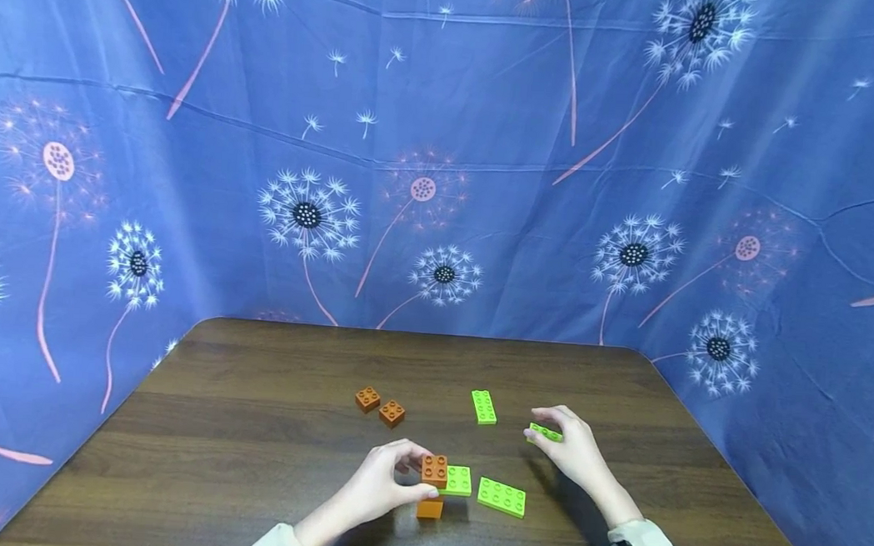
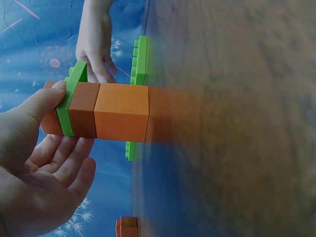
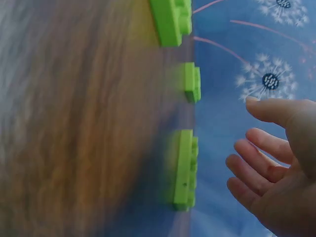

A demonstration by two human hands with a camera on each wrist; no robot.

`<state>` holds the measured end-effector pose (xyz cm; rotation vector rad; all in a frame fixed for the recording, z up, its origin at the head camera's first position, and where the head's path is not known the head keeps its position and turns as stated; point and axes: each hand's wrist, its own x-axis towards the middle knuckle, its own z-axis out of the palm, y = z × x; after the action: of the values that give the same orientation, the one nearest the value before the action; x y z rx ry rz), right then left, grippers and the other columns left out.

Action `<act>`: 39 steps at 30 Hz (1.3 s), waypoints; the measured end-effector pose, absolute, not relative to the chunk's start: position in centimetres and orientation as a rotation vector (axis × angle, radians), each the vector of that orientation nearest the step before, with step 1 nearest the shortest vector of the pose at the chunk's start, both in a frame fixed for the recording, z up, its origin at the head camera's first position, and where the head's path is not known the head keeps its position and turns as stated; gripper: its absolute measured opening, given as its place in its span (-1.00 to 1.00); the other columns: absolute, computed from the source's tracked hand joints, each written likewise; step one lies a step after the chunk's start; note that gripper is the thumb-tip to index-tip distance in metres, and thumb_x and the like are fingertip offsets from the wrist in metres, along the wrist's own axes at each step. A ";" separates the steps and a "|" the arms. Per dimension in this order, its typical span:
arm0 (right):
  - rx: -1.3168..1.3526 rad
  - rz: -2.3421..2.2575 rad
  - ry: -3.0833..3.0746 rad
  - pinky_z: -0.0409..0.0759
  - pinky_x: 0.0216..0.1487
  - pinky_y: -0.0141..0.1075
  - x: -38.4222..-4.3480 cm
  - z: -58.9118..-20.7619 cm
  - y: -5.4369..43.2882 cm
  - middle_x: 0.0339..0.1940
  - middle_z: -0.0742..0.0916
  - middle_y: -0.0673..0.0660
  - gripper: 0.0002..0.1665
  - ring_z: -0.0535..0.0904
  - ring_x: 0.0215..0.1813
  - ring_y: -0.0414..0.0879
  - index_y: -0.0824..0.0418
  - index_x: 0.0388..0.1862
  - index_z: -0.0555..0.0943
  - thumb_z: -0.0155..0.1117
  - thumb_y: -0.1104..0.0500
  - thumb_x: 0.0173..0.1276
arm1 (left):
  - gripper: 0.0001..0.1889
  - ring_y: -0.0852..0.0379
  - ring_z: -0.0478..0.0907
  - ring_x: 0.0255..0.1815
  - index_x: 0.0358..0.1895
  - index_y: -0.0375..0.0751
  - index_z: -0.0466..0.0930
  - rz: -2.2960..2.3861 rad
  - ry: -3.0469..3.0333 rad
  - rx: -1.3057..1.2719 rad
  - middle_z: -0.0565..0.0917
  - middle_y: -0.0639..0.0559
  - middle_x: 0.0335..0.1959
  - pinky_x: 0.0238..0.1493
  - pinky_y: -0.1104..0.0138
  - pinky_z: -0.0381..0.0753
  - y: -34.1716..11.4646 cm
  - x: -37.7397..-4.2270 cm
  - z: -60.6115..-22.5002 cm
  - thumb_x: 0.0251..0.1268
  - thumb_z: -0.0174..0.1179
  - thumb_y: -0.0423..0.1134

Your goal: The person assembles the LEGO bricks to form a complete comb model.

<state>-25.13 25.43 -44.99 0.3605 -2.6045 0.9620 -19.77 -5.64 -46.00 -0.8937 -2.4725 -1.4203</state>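
My left hand [image 1: 382, 484] grips a stack of building bricks, thumb on the near side and fingers behind. At its foot stands an orange brick [image 2: 122, 112] on the table. Above that come a brown brick [image 2: 84, 109], a green plate [image 1: 458, 481] jutting out to the right, and a brown top brick [image 1: 435, 471]. My right hand [image 1: 572, 448] hovers over a loose green plate [image 1: 545, 432] at the right. In the right wrist view its thumb and fingers [image 3: 254, 165] are spread, with nothing between them, apart from the green plate [image 3: 183, 170] on the table.
Another green plate [image 1: 502, 497] lies just right of the stack, and one more green plate [image 1: 484, 407] sits farther back. Two small brown bricks, a left one [image 1: 367, 398] and a right one [image 1: 392, 413], rest behind my left hand. Blue patterned cloth [image 1: 440, 223] hangs beyond the wooden table [image 1: 250, 378].
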 end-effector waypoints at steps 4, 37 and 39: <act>0.293 0.974 -2.659 0.56 0.04 0.02 -25.3 -45.2 26.1 -0.10 0.65 0.22 -0.56 0.60 -0.01 0.18 0.35 -0.02 0.59 0.39 0.17 0.15 | -0.69 0.34 0.56 -0.28 -0.19 -0.17 0.61 -1.435 -2.491 -0.891 0.67 0.09 -0.32 -0.26 0.41 0.59 -5.8 -19.7 -45.9 -0.01 0.42 -0.15; 0.266 0.825 -2.842 0.57 -0.13 -0.07 -26.9 -46.6 28.2 -0.22 0.67 0.21 -0.56 0.58 -0.15 0.11 0.37 -0.12 0.63 0.48 0.30 -0.04 | -0.67 0.31 0.61 -0.27 -0.18 -0.35 0.56 -1.737 -2.417 -0.907 0.62 -0.06 -0.30 -0.20 0.49 0.65 -5.5 -19.8 -46.2 -0.01 0.41 -0.29; 0.270 0.821 -2.836 0.57 -0.12 -0.07 -26.8 -46.6 28.2 -0.23 0.66 0.19 -0.57 0.58 -0.15 0.11 0.36 -0.12 0.63 0.48 0.30 -0.04 | -0.68 0.32 0.61 -0.26 -0.18 -0.35 0.56 -1.747 -2.422 -0.904 0.62 -0.07 -0.29 -0.20 0.52 0.64 -5.5 -19.7 -46.2 -0.01 0.41 -0.31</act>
<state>-26.84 28.16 -46.61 0.2705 -2.8356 0.8212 -19.73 -5.49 -46.20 -0.9044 -2.4219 -1.7469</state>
